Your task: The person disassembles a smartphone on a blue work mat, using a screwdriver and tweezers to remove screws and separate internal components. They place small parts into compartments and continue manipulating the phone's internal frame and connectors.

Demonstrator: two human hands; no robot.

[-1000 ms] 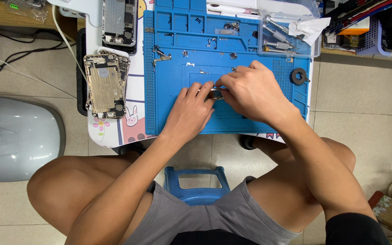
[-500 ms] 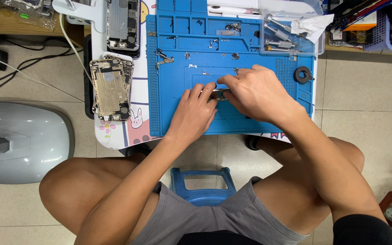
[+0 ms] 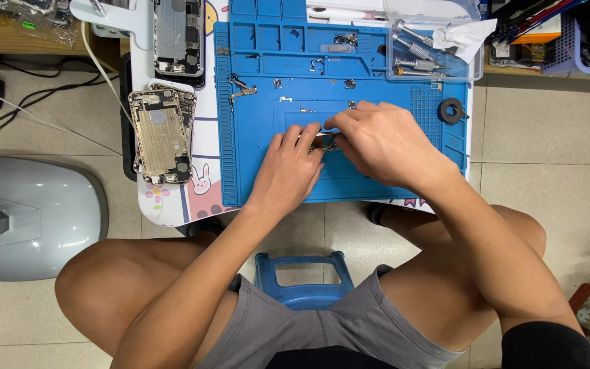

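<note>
Here, left hand (image 3: 288,171) and right hand (image 3: 377,140) meet fingertip to fingertip, both pinching a small shiny metal part (image 3: 326,141) over the middle of the ridged blue rubbery work mat (image 3: 254,164), beside an opened gold phone shell (image 3: 160,137).

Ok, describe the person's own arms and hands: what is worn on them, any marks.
Both arms are bare from shoulder to fingertips: no sleeves, gloves, watch or rings show. The left hand and right hand carry no visible markings. Only the grey shorts and a dark garment edge are worn nearby.
</note>
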